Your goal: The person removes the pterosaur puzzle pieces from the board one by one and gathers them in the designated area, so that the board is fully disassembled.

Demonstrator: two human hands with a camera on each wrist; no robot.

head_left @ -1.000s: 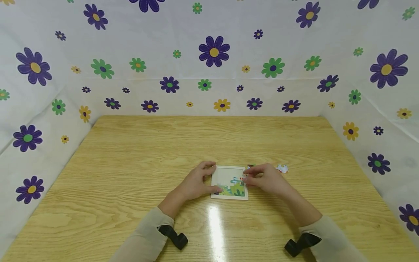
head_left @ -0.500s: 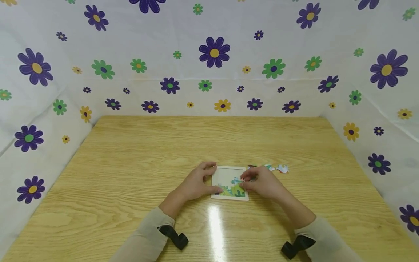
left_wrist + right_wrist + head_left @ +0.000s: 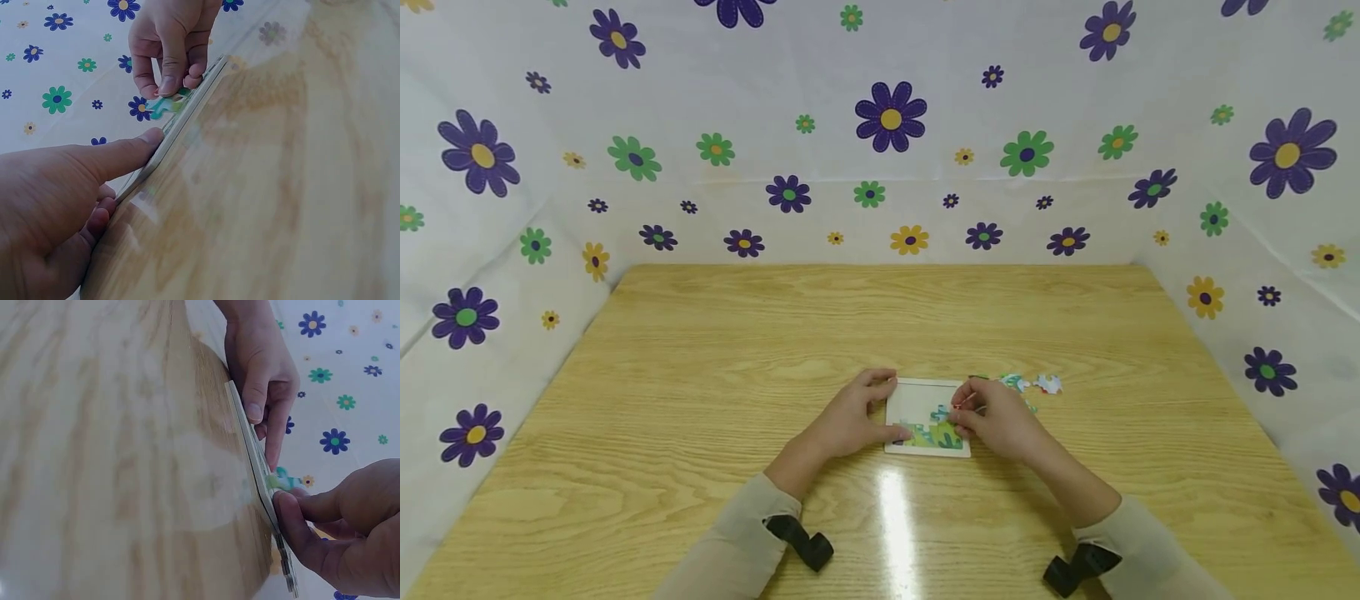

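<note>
A square jigsaw tray (image 3: 921,394) with a pale rim lies on the table, green pieces (image 3: 934,436) fitted along its near side. My left hand (image 3: 850,419) grips the tray's left side, thumb over the near corner and fingers at the far one. At the right rim, my right hand (image 3: 1006,423) pinches a puzzle piece (image 3: 164,107) with teal, white and red on it. In the left wrist view that piece stands tilted over the tray. The right fingers partly hide it in the head view.
Loose puzzle pieces (image 3: 1048,384) lie beyond and to the right of the tray, some partly behind the right hand. The wooden table (image 3: 737,333) is bordered by a flowered cloth (image 3: 820,150) at the back and sides.
My right hand has shifted slightly left and nearer over the tray's right rim with the pinched piece, uncovering more loose pieces behind it. The left hand stays on the tray.
</note>
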